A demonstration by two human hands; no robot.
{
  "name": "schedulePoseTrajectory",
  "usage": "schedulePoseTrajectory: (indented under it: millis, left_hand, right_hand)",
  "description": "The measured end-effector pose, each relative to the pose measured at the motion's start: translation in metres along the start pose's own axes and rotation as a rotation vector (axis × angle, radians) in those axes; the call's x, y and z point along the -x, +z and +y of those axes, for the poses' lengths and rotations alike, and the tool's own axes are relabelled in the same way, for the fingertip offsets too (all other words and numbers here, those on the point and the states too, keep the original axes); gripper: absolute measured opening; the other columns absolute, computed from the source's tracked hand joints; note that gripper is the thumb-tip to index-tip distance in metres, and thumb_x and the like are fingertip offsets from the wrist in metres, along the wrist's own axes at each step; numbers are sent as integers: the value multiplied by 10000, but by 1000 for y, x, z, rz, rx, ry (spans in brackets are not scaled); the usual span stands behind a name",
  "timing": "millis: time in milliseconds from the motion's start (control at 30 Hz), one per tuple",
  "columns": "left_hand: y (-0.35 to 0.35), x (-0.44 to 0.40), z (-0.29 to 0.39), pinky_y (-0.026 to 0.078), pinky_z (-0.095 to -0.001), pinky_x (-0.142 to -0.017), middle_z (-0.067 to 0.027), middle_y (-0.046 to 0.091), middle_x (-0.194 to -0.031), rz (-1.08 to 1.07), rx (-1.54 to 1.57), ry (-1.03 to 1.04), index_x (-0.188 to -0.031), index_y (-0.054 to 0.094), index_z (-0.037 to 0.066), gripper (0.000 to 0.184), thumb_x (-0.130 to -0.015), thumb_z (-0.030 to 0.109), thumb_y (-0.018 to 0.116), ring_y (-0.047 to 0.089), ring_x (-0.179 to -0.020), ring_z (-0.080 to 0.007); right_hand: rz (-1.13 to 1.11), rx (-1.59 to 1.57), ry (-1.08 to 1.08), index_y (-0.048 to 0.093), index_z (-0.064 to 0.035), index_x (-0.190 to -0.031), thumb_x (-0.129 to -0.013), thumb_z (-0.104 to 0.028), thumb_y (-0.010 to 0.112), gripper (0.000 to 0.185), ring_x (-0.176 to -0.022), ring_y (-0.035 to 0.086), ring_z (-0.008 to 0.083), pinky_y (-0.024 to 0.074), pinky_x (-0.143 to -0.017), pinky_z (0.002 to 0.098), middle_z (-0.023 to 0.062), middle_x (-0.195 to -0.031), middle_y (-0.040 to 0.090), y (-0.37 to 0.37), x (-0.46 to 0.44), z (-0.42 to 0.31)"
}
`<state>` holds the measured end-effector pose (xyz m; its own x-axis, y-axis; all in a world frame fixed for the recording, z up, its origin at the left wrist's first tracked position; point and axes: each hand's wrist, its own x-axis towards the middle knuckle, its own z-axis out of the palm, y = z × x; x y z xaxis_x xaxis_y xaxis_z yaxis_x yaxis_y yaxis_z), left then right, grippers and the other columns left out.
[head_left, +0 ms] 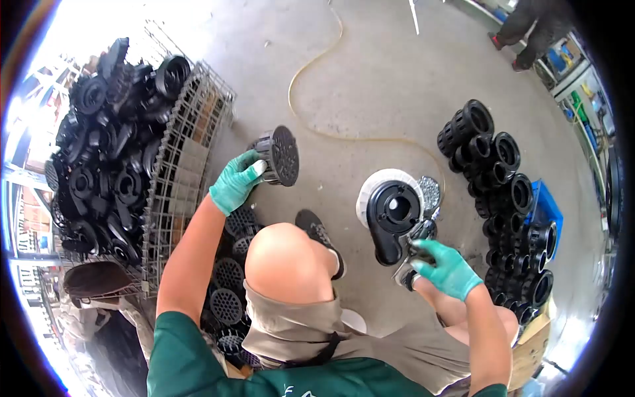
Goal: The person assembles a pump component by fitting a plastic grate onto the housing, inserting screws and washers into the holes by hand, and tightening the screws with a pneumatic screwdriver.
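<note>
My left hand (239, 178), in a green glove, grips a round black plastic strainer cup (283, 157) with slotted sides, raised above the floor. A black snail-shaped pump housing (383, 228) with a round central opening rests on a white round stand (364, 198) in front of my knees. Close to the housing's lower right is my right hand (450, 270), also gloved, with fingers curled together; anything inside them is too small to make out. Just beyond those fingers lies a dark metallic tool (424, 230). Small silvery screws (430, 190) are heaped beside the stand.
A wire cage (192, 132) on the left is piled with black housings (99, 152). Round black grates (227, 306) lie by my left leg. Stacked black ring parts (506, 192) and a blue bin (548, 208) stand right. A yellow hose (294, 86) crosses the floor; another person's legs (529, 33) show far right.
</note>
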<state>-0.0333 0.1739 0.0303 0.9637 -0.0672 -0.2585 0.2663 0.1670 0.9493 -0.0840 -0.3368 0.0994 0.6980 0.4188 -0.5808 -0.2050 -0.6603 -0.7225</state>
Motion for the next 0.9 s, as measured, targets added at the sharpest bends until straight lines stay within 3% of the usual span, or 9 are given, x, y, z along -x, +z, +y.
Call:
schedulePoseTrajectory:
  millis: [200,300,400,467,567,600,667,800,900]
  left_hand:
    - [125,44,150,483,-441,-1076,-114,645,-1359,-439,192,151,-1363,590,11,534,-919,232,789,616,-1252,-269]
    - [165,48,118,450,-479,-1120,-135,635,-1389,-556,218,102,-1348,614,-1,521,-933,267,779,586,-1298,-271]
    - [203,52,81,486,-439,-1087,-123,614,-1389,-530,219,-86,-1445,529,16,621,-941,280,777,582,-1294,-257]
    - [218,47,67,462,-426,-1093,-138,453,-1538,-456,-44,-52,-1650,168,87,1006,-886,252,802,575,-1243,-239]
    - [232,50,22,534,-407,-982,-150,410,-1544,-538,-561,-35,-1671,-40,292,1201,-844,206,827,522,-1225,-262]
    - [256,64,27,556,-424,-956,-140,437,-1500,-512,-494,-128,-1674,46,290,1083,-893,279,795,531,-1205,-298]
    - [280,37,-10,569,-466,-942,-111,460,-1462,73,147,-707,-1620,288,258,810,-953,397,726,561,-1157,-308]
    - [281,20,-33,599,-510,-889,-62,539,-1331,92,395,-652,-1448,514,246,538,-989,494,647,588,-1151,-266]
    - [283,4,-16,623,-491,-864,-33,592,-1236,64,465,-618,-1410,541,238,471,-1013,480,612,608,-1156,-203]
  right_hand:
    - [15,-767,-300,388,-87,-1557,-1044,-296,628,603,-1133,666,212,579,-912,365,118,-1279,647,10,-10,-78]
    - [-85,-1139,-471,393,-108,-1557,-1071,-373,573,582,-1055,659,178,597,-851,371,70,-1175,630,12,7,-84]
    - [337,-974,-445,441,-97,-1525,-1057,-307,618,543,-1010,663,158,604,-795,363,31,-1222,625,27,-17,-45]
    - [395,-1043,-221,484,-62,-1479,-1057,-279,616,492,-902,675,143,600,-698,304,47,-1166,670,21,4,-26]
    - [382,-875,-103,489,-51,-1472,-1054,-307,607,504,-837,688,146,595,-610,300,89,-1134,692,17,-9,17]
    - [381,-847,-54,493,-48,-1467,-1053,-312,608,504,-837,689,148,595,-607,301,91,-1137,692,17,-11,21]
    - [373,-793,44,501,-40,-1455,-1051,-322,611,505,-837,691,154,596,-603,304,96,-1142,691,20,-12,28]
    - [467,-522,-80,526,-43,-1436,-1049,-354,609,504,-890,706,186,591,-626,315,130,-1157,690,25,-43,32]
    - [527,-384,30,586,-27,-1358,-1062,-386,559,466,-1021,689,313,533,-890,396,205,-1147,703,14,-50,15]
